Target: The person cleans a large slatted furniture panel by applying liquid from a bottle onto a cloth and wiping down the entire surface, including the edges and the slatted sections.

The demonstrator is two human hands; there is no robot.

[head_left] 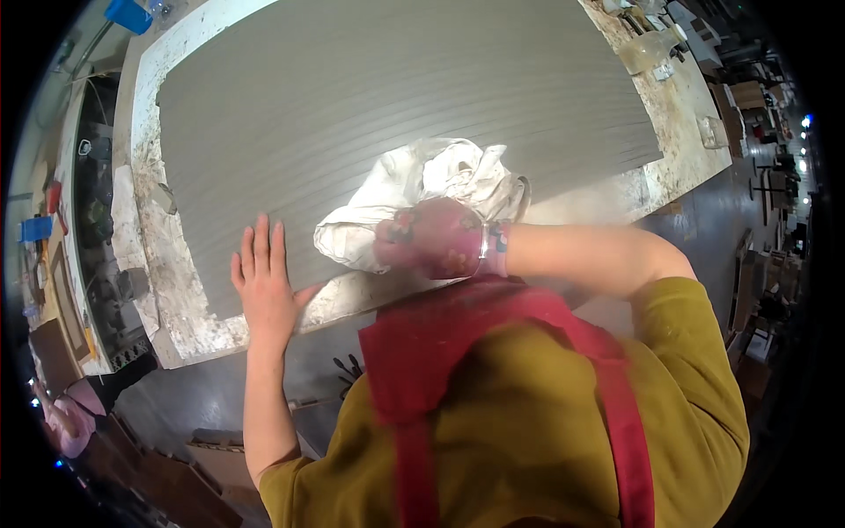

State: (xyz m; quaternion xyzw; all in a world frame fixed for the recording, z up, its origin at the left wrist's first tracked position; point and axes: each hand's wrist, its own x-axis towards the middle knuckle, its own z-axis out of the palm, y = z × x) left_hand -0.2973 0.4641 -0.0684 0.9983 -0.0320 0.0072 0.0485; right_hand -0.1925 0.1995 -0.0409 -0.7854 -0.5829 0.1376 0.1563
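Observation:
A large grey sheet with fine parallel lines [396, 79] lies flat over the worktable. My bare left hand [267, 286] rests flat near its front left corner, fingers stretched out and thumb spread. In a dark pink patterned glove, my right hand [431, 238] grips a bunched white cloth [383, 194] against the sheet near the front edge. The cloth spreads past the glove to the left and far side. Part of the gloved fingers is hidden in its folds, and the glove looks slightly blurred.
Around the sheet shows the stained white rim of the worktable [194, 308]. A clear bottle [651, 50] lies at the far right, a small transparent container [712, 133] nearer. A blue cup [128, 15] stands far left. Another person in pink [69, 427] is at the lower left.

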